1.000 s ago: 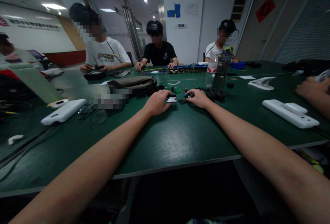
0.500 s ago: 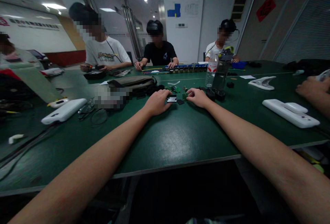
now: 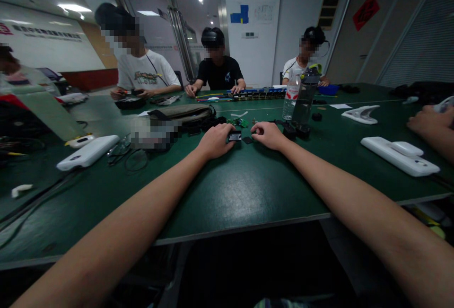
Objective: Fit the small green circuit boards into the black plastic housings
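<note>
Both my arms reach far out over the green table. My left hand is curled, its fingertips pinching a small black module with a pale face. My right hand is curled beside it, fingers closed on something too small to make out. A small dark flat piece lies on the table between the two hands. Small green circuit boards lie just beyond them.
Two bottles and black parts stand right of my right hand. White devices, glasses and a khaki bag lie about. Three people sit opposite; another person's hand rests at the right edge.
My right hand has drawn in leftward toward the left hand, and the small green board seen at its fingertips earlier no longer shows. My left hand has tilted the black module slightly.
</note>
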A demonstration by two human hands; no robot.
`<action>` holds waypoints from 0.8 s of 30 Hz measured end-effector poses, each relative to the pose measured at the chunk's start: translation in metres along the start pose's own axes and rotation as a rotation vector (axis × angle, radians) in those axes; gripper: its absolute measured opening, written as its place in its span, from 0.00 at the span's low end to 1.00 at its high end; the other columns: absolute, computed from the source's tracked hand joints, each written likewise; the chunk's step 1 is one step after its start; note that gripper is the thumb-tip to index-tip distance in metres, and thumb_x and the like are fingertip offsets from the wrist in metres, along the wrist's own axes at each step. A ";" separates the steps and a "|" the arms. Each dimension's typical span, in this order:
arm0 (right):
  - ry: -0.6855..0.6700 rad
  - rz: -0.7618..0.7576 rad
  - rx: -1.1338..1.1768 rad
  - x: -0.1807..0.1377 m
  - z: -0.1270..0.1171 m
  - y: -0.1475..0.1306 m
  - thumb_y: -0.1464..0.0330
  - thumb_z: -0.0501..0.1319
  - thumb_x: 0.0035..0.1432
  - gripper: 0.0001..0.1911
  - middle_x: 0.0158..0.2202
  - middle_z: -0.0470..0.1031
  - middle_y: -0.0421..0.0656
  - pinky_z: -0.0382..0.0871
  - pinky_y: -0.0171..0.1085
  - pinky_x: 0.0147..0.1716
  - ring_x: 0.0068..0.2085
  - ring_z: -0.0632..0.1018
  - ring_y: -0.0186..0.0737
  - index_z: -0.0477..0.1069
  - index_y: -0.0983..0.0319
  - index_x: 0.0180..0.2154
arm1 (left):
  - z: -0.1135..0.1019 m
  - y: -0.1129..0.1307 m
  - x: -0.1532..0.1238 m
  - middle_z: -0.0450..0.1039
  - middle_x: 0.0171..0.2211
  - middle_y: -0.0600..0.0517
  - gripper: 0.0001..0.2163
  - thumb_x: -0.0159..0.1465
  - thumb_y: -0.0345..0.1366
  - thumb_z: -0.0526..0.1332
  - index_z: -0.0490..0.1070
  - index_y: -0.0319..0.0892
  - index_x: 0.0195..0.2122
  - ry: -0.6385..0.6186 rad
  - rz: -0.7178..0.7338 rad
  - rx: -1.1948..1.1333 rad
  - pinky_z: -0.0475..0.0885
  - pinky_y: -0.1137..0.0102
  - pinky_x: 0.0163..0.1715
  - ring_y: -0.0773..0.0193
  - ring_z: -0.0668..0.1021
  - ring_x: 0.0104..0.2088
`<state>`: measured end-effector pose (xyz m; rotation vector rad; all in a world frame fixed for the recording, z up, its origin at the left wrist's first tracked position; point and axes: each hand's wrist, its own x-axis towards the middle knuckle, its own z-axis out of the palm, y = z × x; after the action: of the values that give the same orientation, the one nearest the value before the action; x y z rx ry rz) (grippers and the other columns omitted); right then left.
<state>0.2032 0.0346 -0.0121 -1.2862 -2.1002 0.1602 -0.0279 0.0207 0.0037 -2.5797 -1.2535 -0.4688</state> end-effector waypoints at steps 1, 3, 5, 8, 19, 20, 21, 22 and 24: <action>-0.042 -0.029 -0.015 0.000 0.001 -0.002 0.74 0.66 0.54 0.07 0.30 0.76 0.39 0.63 0.33 0.36 0.32 0.73 0.34 0.79 0.64 0.37 | 0.000 0.000 0.000 0.74 0.51 0.41 0.17 0.63 0.38 0.57 0.67 0.40 0.52 -0.005 -0.008 0.005 0.72 0.55 0.52 0.47 0.76 0.51; -0.116 -0.082 -0.061 0.000 0.004 -0.005 0.72 0.66 0.56 0.08 0.31 0.78 0.41 0.64 0.33 0.37 0.33 0.75 0.35 0.80 0.63 0.39 | -0.001 0.001 0.000 0.74 0.50 0.41 0.17 0.63 0.37 0.57 0.66 0.39 0.52 -0.021 -0.021 0.016 0.72 0.56 0.51 0.47 0.76 0.50; -0.162 -0.114 -0.125 0.000 0.007 -0.006 0.70 0.67 0.57 0.10 0.35 0.80 0.44 0.65 0.34 0.39 0.37 0.77 0.38 0.81 0.62 0.42 | -0.002 0.002 0.000 0.74 0.49 0.41 0.17 0.63 0.37 0.58 0.66 0.39 0.52 -0.038 -0.032 0.029 0.72 0.56 0.51 0.47 0.76 0.50; -0.216 -0.143 -0.205 -0.001 0.009 -0.008 0.67 0.66 0.59 0.14 0.43 0.81 0.48 0.67 0.37 0.45 0.44 0.79 0.43 0.80 0.61 0.48 | -0.003 0.003 0.000 0.75 0.49 0.41 0.17 0.62 0.37 0.58 0.66 0.39 0.52 -0.057 -0.038 0.036 0.72 0.57 0.50 0.48 0.77 0.49; -0.281 -0.114 -0.166 0.000 0.002 -0.021 0.70 0.68 0.56 0.03 0.34 0.81 0.44 0.65 0.34 0.38 0.37 0.79 0.40 0.80 0.63 0.32 | 0.001 0.000 0.000 0.75 0.47 0.42 0.17 0.61 0.37 0.59 0.66 0.40 0.51 -0.066 -0.035 0.032 0.72 0.58 0.49 0.49 0.77 0.48; -0.275 -0.109 -0.143 0.000 0.001 -0.021 0.71 0.68 0.55 0.02 0.33 0.81 0.43 0.64 0.33 0.37 0.35 0.78 0.38 0.79 0.63 0.31 | 0.001 0.000 0.000 0.75 0.47 0.42 0.17 0.61 0.37 0.59 0.66 0.40 0.51 -0.066 -0.034 0.031 0.72 0.58 0.49 0.49 0.77 0.48; -0.268 -0.108 -0.119 0.000 0.000 -0.021 0.72 0.69 0.53 0.01 0.32 0.80 0.42 0.63 0.32 0.36 0.34 0.77 0.37 0.79 0.63 0.32 | 0.000 0.000 -0.001 0.75 0.47 0.42 0.17 0.61 0.37 0.59 0.66 0.40 0.51 -0.067 -0.031 0.030 0.72 0.58 0.49 0.49 0.77 0.48; -0.261 -0.110 -0.096 -0.001 -0.001 -0.021 0.73 0.69 0.52 0.03 0.31 0.79 0.41 0.63 0.32 0.36 0.33 0.76 0.35 0.79 0.63 0.32 | 0.000 0.000 -0.001 0.75 0.47 0.42 0.16 0.61 0.37 0.59 0.66 0.40 0.51 -0.065 -0.029 0.028 0.72 0.58 0.49 0.49 0.77 0.48; -0.252 -0.113 -0.062 -0.001 -0.002 -0.021 0.75 0.69 0.50 0.07 0.30 0.78 0.39 0.62 0.31 0.35 0.32 0.75 0.34 0.78 0.63 0.35 | -0.002 0.001 -0.001 0.75 0.47 0.42 0.16 0.61 0.36 0.59 0.66 0.40 0.51 -0.065 -0.027 0.025 0.71 0.59 0.49 0.49 0.77 0.48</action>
<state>0.1888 0.0229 -0.0024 -1.2323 -2.4025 0.2190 -0.0275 0.0187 0.0048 -2.5795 -1.3086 -0.3745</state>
